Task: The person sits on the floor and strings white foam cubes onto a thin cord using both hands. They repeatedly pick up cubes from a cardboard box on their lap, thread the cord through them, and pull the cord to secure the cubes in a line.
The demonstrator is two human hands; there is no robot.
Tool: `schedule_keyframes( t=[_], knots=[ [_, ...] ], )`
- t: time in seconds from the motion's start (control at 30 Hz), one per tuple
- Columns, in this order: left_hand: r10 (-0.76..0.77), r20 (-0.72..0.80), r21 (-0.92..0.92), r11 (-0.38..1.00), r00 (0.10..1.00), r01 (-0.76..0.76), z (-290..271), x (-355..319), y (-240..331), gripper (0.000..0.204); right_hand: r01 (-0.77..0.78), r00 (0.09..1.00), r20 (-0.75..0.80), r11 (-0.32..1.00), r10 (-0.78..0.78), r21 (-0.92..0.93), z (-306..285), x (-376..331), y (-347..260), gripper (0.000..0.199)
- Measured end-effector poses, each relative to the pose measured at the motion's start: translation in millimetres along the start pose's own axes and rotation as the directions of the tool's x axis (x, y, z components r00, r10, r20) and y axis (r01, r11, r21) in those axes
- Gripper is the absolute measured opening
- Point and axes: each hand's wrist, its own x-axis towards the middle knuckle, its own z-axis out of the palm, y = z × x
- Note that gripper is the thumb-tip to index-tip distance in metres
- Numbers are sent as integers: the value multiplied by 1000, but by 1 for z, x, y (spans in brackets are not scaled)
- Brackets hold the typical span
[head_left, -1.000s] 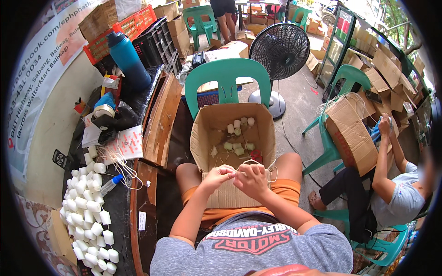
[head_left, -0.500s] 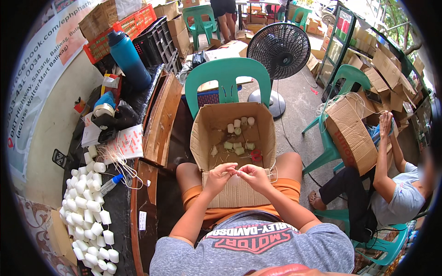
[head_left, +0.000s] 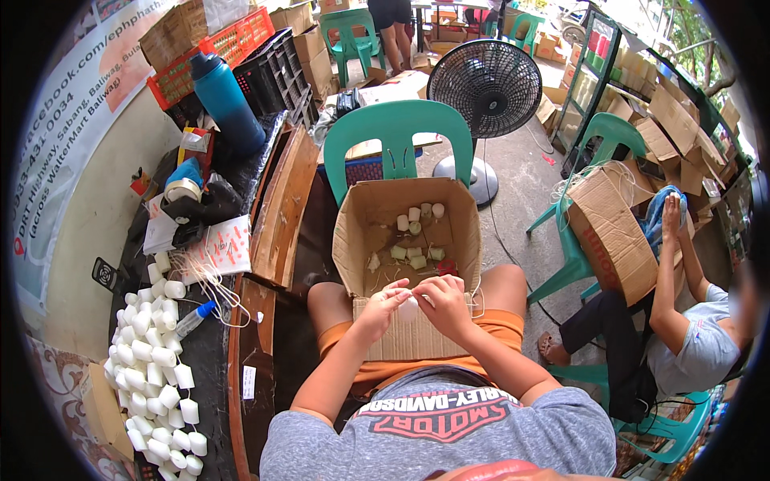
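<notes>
A short white candle (head_left: 409, 309) is between my hands, over the near flap of a cardboard box (head_left: 346, 240). My left hand (head_left: 383, 309) is closed, with its thumb and fingertips at the candle's upper left. Closed too, my right hand (head_left: 443, 305) has its fingertips bent to the candle's top end; whether they pinch a wick is too small to tell. Inside the box lie several white and pale green candle pieces (head_left: 416, 262) and a small red thing (head_left: 446, 267).
A heap of white candles (head_left: 152, 353) covers the black-topped table at left, beside a blue-capped bottle (head_left: 195, 319) and white strings. A green chair (head_left: 397, 120) stands behind the box, near a black fan (head_left: 485, 88). At right, a seated person (head_left: 690, 321) holds a blue cloth.
My right hand has turned and its fingers have curled over the top. The white candle, mostly hidden before, now shows below my fingertips. The person at right has raised the blue cloth.
</notes>
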Motion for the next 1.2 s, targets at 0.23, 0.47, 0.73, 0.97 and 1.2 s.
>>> schedule_keyframes(
  t=[0.23, 0.47, 0.73, 0.97, 1.2],
  knots=[
    [56, -84, 114, 992, 995, -47, 12, -1, 3, 17, -96, 994, -34, 991, 99, 94, 2, -6, 0, 6],
    [204, -199, 414, 904, 958, -107, 34, -4, 5, 22, 141, 989, 8, 925, -148, -351, 1, -1, -10, 8],
    [408, -276, 621, 766, 870, -163, 27, 8, -25, 22, -368, 924, 154, 923, 350, 113, 3, 7, 6, 11],
    [431, -370, 495, 841, 823, -218, 27, 9, -15, 20, -132, 991, -21, 990, 133, 43, 3, 3, -6, 10],
    [752, -73, 971, 202, 655, -125, 49, -18, 27, 8, -421, 863, 430, 847, 264, 325, 1, 2, 7, 22]
  ],
)
